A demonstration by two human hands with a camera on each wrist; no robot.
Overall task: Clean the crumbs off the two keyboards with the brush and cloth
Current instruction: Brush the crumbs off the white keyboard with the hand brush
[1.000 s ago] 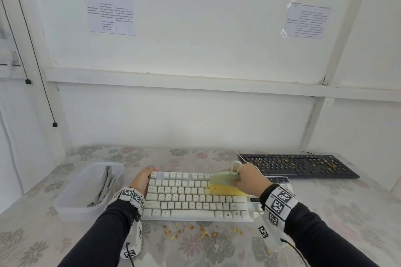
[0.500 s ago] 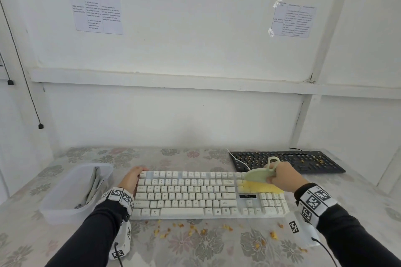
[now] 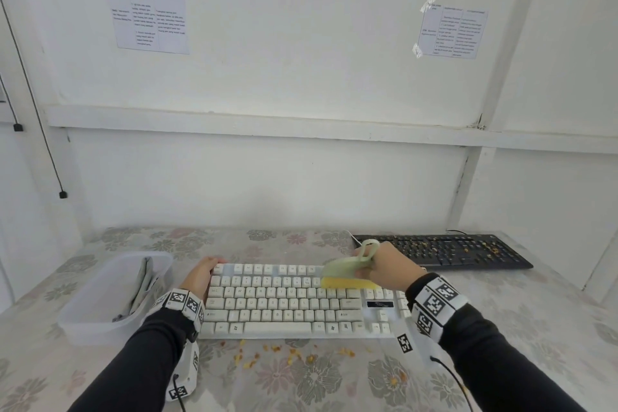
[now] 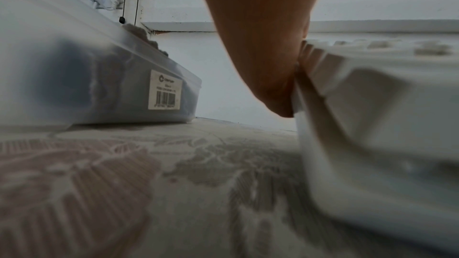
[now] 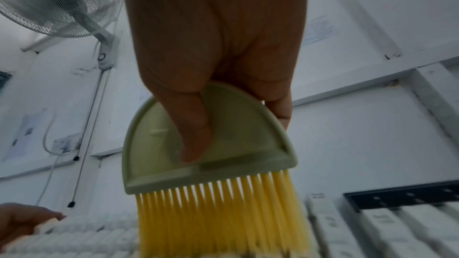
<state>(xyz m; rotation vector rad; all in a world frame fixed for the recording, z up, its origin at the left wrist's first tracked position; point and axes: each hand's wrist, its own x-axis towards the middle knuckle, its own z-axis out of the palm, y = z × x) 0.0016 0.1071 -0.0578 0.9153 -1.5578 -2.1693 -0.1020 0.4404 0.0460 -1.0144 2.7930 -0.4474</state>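
Sweeping leftward, my right hand [image 3: 384, 266] grips the brush [image 3: 347, 273], thumb curled over its green head, and has carried it from the right end of the white keyboard [image 3: 287, 304], where it was half a second ago, back to the upper rows right of the middle; its yellow bristles touch the keys. My left hand [image 3: 200, 276] stays at the keyboard's far left corner, its fingers on the top edge and its side against the end; I cannot tell how firmly it holds. Crumbs [image 3: 291, 353] lie on the floral table [image 3: 501, 328] just in front of the keyboard. Behind and to the right, the black keyboard [image 3: 444, 251] still carries crumbs. On the left, the cloth [image 3: 142, 288] lies in the clear plastic tub [image 3: 100, 318]
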